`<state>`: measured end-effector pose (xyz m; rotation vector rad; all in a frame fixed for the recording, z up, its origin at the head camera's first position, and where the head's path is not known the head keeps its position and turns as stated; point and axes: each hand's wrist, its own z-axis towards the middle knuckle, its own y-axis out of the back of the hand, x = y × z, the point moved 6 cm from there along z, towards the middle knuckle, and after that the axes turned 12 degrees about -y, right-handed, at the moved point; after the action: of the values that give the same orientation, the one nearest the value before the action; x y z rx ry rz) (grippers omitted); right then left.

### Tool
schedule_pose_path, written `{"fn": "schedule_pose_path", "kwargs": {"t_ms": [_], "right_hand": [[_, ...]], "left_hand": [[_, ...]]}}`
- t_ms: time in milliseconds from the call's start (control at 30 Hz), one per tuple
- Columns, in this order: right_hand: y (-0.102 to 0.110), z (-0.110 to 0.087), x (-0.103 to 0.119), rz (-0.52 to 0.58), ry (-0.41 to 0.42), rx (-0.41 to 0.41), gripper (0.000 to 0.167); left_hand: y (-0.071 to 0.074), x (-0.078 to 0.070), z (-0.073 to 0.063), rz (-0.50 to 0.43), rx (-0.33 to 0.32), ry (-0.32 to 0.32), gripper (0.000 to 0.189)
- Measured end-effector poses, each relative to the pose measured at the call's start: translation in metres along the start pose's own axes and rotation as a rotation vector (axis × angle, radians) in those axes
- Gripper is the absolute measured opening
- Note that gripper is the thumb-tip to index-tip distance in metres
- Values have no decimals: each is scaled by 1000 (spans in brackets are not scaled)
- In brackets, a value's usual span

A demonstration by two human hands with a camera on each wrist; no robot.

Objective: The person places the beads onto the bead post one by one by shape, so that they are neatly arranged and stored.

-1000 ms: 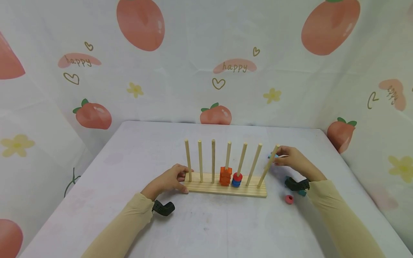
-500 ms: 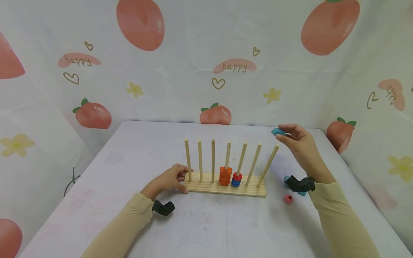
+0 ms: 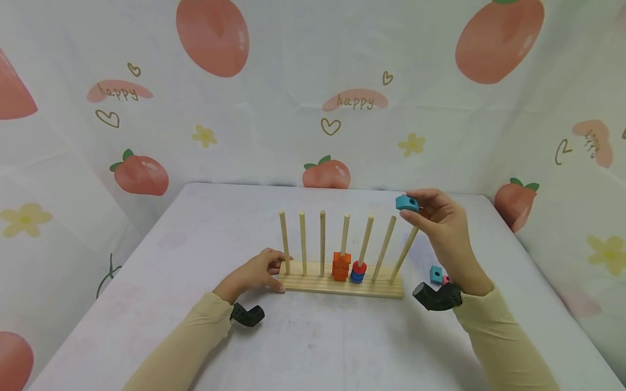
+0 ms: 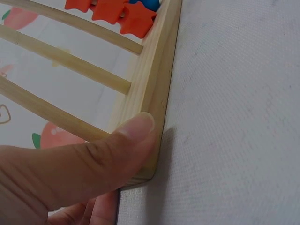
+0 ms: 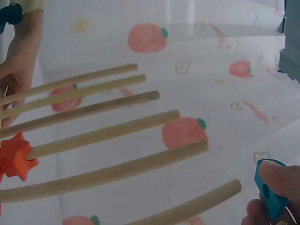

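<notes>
My left hand (image 3: 256, 273) grips the left end of a wooden peg stand (image 3: 337, 288); in the left wrist view the thumb (image 4: 112, 154) lies along its edge and the other fingers are mostly hidden. The stand carries a row of upright pegs. Orange star-shaped beads (image 3: 341, 266) are stacked on the middle peg, and a red bead (image 3: 359, 267) sits over blue beads (image 3: 357, 277) on the one to its right. Raised near the tops of the rightmost pegs, my right hand (image 3: 442, 225) pinches a teal block (image 3: 406, 203) with a hole, apart from the pegs.
Another teal block (image 3: 436, 274) and a pink bead (image 3: 445, 279), partly hidden by the right wrist, lie on the white table (image 3: 313, 347) right of the stand. A black wrist camera (image 3: 437, 297) sits on the right wrist. A fruit-print cloth (image 3: 274, 108) hangs behind.
My right hand has lifted the teal block from behind the rightmost peg, then moved left to near the peg tops. The left hand and the stand have stayed put.
</notes>
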<state>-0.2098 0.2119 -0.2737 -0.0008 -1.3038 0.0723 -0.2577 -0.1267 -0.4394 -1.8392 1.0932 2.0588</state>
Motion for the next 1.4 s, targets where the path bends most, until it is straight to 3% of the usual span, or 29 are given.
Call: {"fn": "schedule_pose_path", "kwargs": {"t_ms": [133,633,1100,1400], "right_hand": [[-6,-2,-4,-47,1,34,28],[-12,-1,-12,-299,-56,2,24],[-9,-2,-29,-308,-162,16,21],[-8,-7,-52,-384,-248,34,26]], "left_hand": [[0,0,0,-9,5,-5,74],[1,2,0,11,-11,3,73],[0,1,-2,-32,6,-9,72],[-1,1,-1,-9,16,-16,70]]}}
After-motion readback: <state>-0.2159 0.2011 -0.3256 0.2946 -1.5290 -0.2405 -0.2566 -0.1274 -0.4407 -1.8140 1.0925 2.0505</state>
